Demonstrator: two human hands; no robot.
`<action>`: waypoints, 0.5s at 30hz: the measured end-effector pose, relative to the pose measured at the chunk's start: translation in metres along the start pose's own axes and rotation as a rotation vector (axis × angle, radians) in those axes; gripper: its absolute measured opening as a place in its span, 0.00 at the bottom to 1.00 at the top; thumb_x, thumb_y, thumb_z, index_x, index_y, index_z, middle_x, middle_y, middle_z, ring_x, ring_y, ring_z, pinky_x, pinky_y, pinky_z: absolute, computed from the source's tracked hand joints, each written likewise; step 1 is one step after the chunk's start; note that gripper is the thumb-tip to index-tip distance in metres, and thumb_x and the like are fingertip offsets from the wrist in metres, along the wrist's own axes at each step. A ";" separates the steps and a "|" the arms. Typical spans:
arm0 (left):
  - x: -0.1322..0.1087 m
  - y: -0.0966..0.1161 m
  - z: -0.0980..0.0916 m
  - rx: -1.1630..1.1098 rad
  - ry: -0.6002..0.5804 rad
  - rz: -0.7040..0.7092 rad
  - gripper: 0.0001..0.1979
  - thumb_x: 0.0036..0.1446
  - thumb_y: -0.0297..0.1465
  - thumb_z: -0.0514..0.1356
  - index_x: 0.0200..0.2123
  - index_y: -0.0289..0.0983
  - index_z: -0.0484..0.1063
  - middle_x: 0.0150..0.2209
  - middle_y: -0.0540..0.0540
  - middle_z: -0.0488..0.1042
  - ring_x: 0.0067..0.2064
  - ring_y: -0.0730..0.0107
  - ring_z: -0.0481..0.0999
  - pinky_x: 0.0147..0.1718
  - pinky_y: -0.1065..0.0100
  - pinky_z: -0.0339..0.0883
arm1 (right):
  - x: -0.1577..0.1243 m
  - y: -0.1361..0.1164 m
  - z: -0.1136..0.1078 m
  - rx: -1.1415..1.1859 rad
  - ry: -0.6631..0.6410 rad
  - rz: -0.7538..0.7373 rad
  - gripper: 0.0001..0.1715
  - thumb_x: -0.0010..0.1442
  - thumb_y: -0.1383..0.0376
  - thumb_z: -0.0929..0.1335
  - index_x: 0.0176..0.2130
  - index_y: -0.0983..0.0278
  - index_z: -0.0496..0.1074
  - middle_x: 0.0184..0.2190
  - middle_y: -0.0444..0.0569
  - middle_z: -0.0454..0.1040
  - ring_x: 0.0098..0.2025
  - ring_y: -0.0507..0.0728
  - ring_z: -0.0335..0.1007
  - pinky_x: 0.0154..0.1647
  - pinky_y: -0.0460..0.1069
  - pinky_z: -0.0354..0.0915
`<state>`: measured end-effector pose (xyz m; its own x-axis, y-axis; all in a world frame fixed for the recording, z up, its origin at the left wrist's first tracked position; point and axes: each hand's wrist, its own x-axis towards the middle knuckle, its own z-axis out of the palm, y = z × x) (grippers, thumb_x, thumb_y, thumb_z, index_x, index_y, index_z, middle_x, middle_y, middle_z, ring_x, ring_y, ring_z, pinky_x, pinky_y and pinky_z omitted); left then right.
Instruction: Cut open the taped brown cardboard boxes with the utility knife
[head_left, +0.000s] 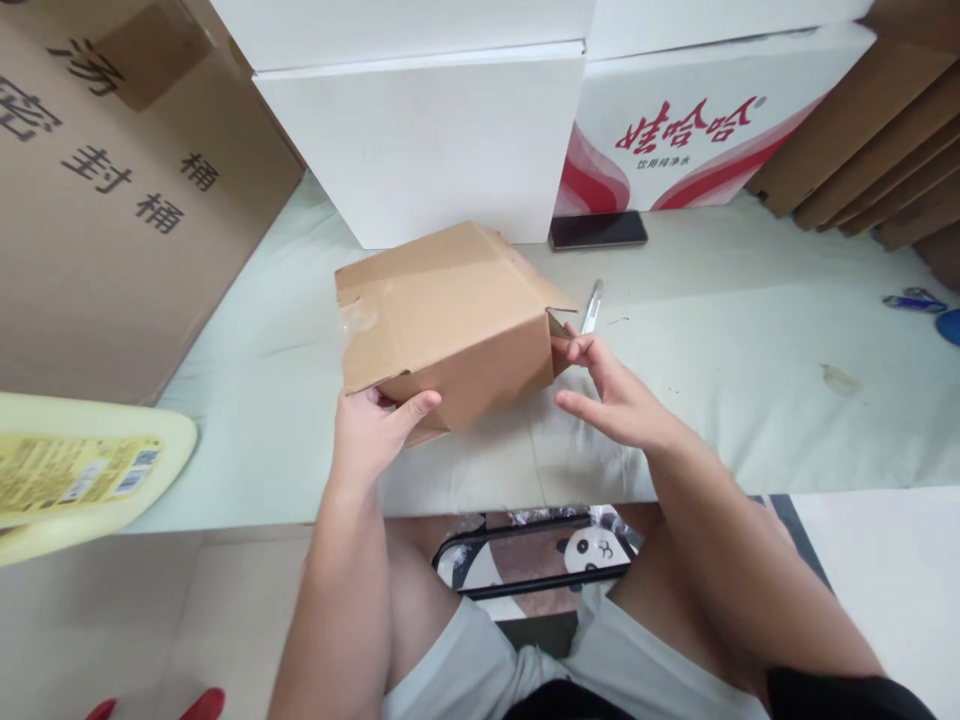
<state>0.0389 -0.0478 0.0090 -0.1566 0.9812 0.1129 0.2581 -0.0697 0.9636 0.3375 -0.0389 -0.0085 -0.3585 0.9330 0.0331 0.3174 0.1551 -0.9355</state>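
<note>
A brown cardboard box (pixel 450 310) rests tilted on the pale green cloth, its end flaps loose and a piece of clear tape on its left part. My left hand (pixel 373 425) grips the box's near left corner, thumb on the front face and fingers hidden inside the flap. At the right end, my right hand (pixel 611 390) has its thumb spread away while the fingertips touch the flap by the opening. Just beyond that hand lies a box cutter (pixel 593 305).
A dark phone (pixel 598 230) lies before a white carton with red print (pixel 697 130). A large brown carton (pixel 127 250) stands left, with a yellow bottle (pixel 97 475) nearer me. Folded cardboard (pixel 870 130) and blue scissors-like handles (pixel 916 300) are at the right.
</note>
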 end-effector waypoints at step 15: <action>-0.012 -0.006 -0.034 -0.143 -0.289 -0.036 0.33 0.39 0.57 0.74 0.43 0.41 0.81 0.34 0.40 0.83 0.45 0.44 0.85 0.46 0.48 0.81 | -0.006 -0.025 -0.004 0.435 0.283 0.162 0.47 0.53 0.26 0.63 0.49 0.59 0.78 0.46 0.54 0.83 0.54 0.68 0.80 0.50 0.61 0.78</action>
<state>0.0069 -0.0653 0.0105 0.1192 0.9926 0.0243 0.1176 -0.0384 0.9923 0.3351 -0.0476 0.0159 -0.0656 0.9941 -0.0862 -0.0656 -0.0905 -0.9937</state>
